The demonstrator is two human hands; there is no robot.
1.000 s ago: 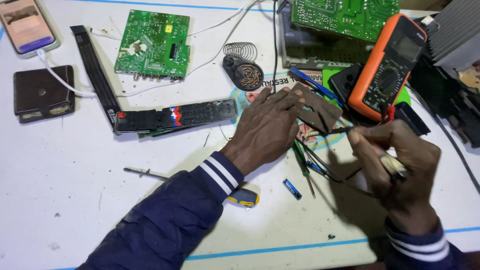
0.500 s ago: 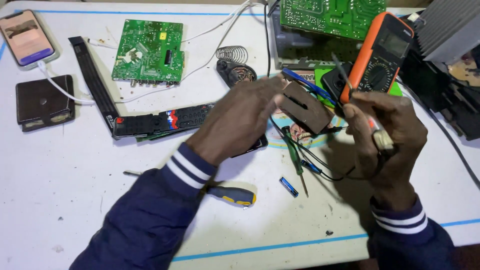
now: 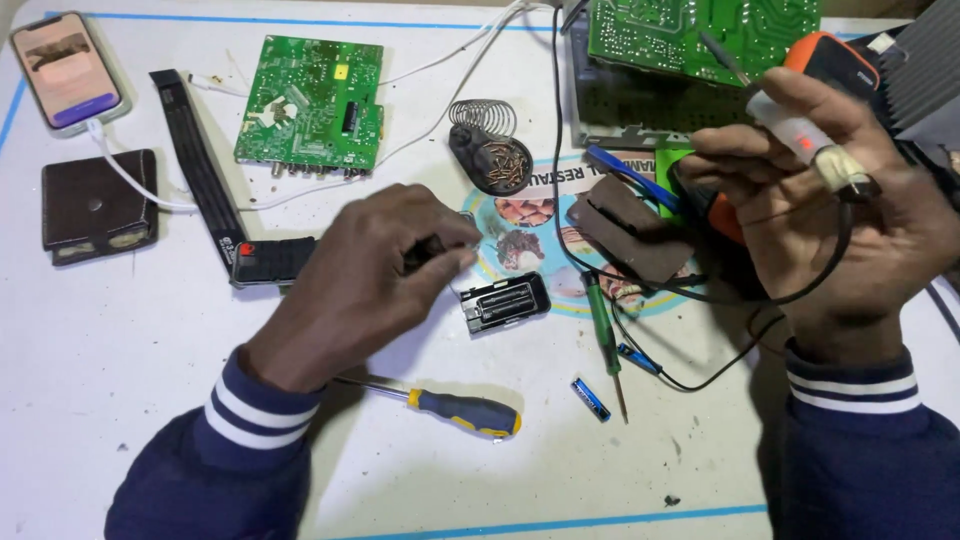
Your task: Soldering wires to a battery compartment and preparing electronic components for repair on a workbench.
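You're at an electronics repair bench: green circuit boards [image 3: 312, 100] far left, screwdriver [image 3: 450, 407] near, soldering-iron stand [image 3: 492, 150].

Left hand [image 3: 370, 270] reaches forward, low, palm down, fingers [image 3: 450, 245] curled together in a pinch. Right hand [image 3: 830, 210] is raised higher, fingers closed in a grip.

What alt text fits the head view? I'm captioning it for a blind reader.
Over a white worktable, the right hand lifts a soldering iron while the left hand rests on a black remote control with an open battery bay. Around them lie a green circuit board, a yellow-handled screwdriver and a smartphone.
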